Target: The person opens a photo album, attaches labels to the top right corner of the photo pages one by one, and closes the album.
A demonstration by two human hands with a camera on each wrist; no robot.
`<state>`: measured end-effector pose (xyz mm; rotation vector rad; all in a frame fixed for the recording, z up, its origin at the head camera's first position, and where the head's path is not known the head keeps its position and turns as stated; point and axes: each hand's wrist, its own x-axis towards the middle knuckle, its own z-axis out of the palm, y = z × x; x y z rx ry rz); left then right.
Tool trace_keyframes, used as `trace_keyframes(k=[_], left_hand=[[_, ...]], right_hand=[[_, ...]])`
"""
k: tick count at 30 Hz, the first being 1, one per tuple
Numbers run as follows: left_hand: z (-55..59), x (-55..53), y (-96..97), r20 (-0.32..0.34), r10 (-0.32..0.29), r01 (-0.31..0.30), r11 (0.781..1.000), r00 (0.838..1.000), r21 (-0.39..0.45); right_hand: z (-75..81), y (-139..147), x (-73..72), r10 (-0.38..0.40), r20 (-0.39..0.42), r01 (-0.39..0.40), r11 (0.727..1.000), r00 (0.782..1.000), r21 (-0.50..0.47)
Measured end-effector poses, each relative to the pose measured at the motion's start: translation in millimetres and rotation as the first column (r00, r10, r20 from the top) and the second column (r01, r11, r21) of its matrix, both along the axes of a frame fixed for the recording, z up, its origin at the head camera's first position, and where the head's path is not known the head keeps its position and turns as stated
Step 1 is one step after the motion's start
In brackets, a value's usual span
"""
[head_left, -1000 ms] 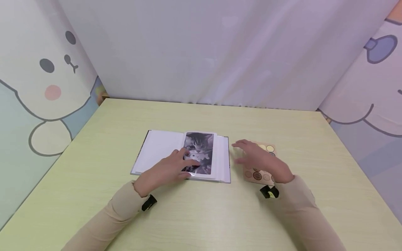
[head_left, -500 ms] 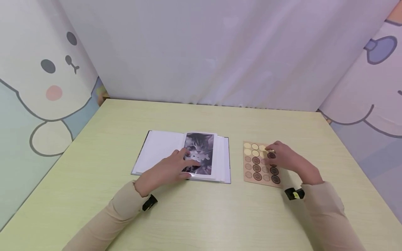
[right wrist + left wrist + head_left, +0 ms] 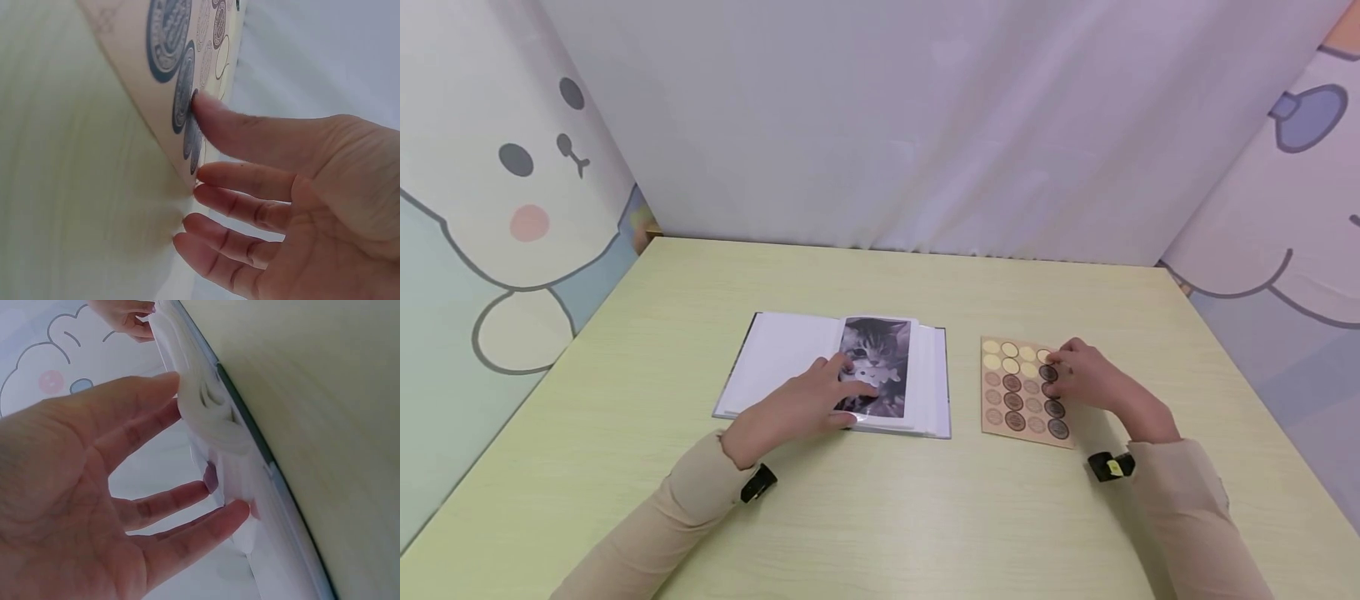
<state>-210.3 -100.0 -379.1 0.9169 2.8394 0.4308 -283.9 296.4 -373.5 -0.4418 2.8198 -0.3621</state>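
Note:
An open photo album [image 3: 778, 358] lies on the table, with a kitten photo [image 3: 891, 342] in its right-hand page sleeve. My left hand [image 3: 797, 408] rests spread on the album, fingertips on the photo and thumb by the near edge. In the left wrist view, the curved page edges [image 3: 219, 431] show beside the left hand's fingertips. A brown sheet of round stickers [image 3: 1002, 393] lies right of the album. My right hand [image 3: 1097, 383] is at the sheet's right edge. In the right wrist view its thumb [image 3: 215, 122] touches a dark sticker, other fingertips by the sheet's edge and table.
The pale wood-look table [image 3: 880, 525] reaches back to a white curtain [image 3: 850, 125]. Panels with cartoon figures stand at the left [image 3: 520, 208] and right. Each wrist carries a small black device [image 3: 758, 483]; both sleeves are beige.
My right hand has moved right, from over the sticker sheet's left side to its right edge, uncovering most of the stickers. The left hand and the album have stayed in place.

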Motion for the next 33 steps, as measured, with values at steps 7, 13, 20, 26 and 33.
trace_keyframes(k=[7, 13, 20, 26, 33], left_hand=[[0.8, 0.5, 0.2, 0.007, 0.000, 0.000, 1.000, 1.000, 0.005], [1.6, 0.2, 0.2, 0.007, 0.002, -0.002, 1.000, 1.000, -0.002], [2.1, 1.4, 0.2, 0.019, 0.012, -0.012, 1.000, 1.000, -0.002], [2.8, 1.8, 0.5, 0.013, 0.008, -0.008, 1.000, 1.000, -0.005], [1.9, 0.8, 0.4, 0.015, 0.008, -0.008, 1.000, 1.000, -0.004]], right_hand=[[-2.7, -2.0, -0.8, -0.009, -0.033, 0.012, 0.994, 0.999, 0.106], [-4.6, -0.1, -1.9, 0.015, -0.064, -0.007, 0.992, 0.998, 0.122], [-5.5, 1.2, -0.9, 0.039, -0.101, -0.029, 0.995, 0.994, 0.095], [-5.5, 1.3, -1.5, 0.021, -0.084, -0.017, 0.999, 0.996, 0.052], [-8.6, 2.1, -6.3, 0.061, -0.096, -0.052, 0.994, 0.993, 0.099]])
